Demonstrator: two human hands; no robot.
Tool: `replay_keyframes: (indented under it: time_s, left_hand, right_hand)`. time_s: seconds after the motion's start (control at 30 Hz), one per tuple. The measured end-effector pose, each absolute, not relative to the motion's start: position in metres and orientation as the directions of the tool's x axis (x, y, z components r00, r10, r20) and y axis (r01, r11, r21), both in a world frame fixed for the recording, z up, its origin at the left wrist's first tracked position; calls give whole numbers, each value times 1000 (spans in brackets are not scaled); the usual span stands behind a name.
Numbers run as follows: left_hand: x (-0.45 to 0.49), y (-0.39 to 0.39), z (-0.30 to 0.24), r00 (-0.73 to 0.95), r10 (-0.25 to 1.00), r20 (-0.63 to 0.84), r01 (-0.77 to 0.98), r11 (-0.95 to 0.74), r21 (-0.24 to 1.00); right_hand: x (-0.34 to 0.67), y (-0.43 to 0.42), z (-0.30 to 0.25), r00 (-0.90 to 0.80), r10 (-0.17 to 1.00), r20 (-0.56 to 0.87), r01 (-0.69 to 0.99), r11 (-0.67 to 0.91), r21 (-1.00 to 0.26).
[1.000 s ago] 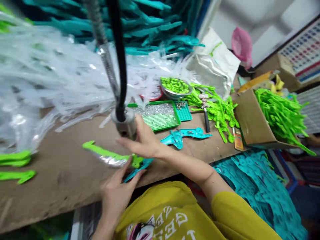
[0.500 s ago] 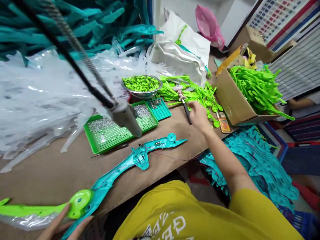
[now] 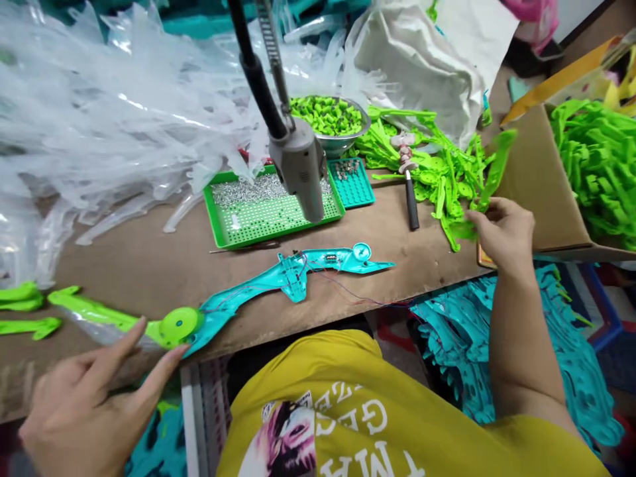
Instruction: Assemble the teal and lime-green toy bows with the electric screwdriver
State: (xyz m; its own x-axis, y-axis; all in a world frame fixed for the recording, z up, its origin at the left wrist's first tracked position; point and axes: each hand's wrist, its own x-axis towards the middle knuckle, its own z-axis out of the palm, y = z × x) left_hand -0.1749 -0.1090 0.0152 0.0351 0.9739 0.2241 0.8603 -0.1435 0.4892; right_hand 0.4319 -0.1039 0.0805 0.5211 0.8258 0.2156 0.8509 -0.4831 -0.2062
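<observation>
Head view: light plastic parts, handled well apart

At left, the left hand (image 3: pixel 89 411) has thumb and forefinger spread, tips by the hub end of a lime-green plastic arm with a round hub (image 3: pixel 179 323). That arm lies on the brown desk (image 3: pixel 427 278), clear plastic (image 3: pixel 102 331) along its lower edge; it looks light and stiff, best gripped at the hub. From there a long, bow-shaped turquoise plastic frame (image 3: pixel 253 285) runs rightward across the desk. Probably rigid but smooth, it suits a hold by its edges, clear of the thin red and blue wires (image 3: pixel 368 303), which could snag. Far right, beside the pile of lime-green plastic parts (image 3: pixel 447 172), the right hand (image 3: pixel 507 232) pinches a blurred, flat lime-green plastic piece (image 3: pixel 499 162); likely light and slightly flexible, best held near its middle.
</observation>
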Motion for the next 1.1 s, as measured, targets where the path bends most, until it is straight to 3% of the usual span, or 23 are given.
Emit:
replay_keyframes:
  time_s: [0.03, 0.07, 0.13, 0.2, 0.27, 0.53, 0.77, 0.97, 1.1]
  left_hand:
    - [-162, -105, 20, 53, 957, 285, 884, -177, 432]
    - [-146, -100, 22, 127, 937, 326, 881, -257, 396]
    - [-112, -88, 21, 299, 883, 361, 822, -431, 373]
    - [-81, -79, 15, 403, 866, 295, 785, -493, 376]
    - [-57, -74, 7, 427, 877, 218, 790, -479, 381]
    - [-37, -75, -6, 390, 903, 182, 817, -430, 384]
    - [-53, -79, -7, 406, 881, 242, 797, -471, 377]
    - [-56, -84, -8, 404, 892, 206, 818, -452, 356]
    - [-56, -87, -9, 407, 893, 189, 818, -449, 360]
  right_hand:
    - [415, -98, 83, 534, 837, 118, 742, -397, -539]
    - [396, -92, 81, 491, 871, -8, 554, -319, -769]
    - [360, -77, 69, 364, 902, -234, 179, -314, -932]
    - [332, -65, 51, 283, 888, -363, -29, -370, -928]
    - [316, -56, 34, 273, 860, -431, -134, -409, -903]
    - [303, -52, 18, 163, 783, -600, -270, -549, -791]
    - [289, -63, 16, 216, 751, -623, -219, -585, -781]
    - [296, -74, 13, 277, 751, -599, 217, -657, -722]
    - [306, -84, 18, 326, 806, -494, 519, -589, -620]
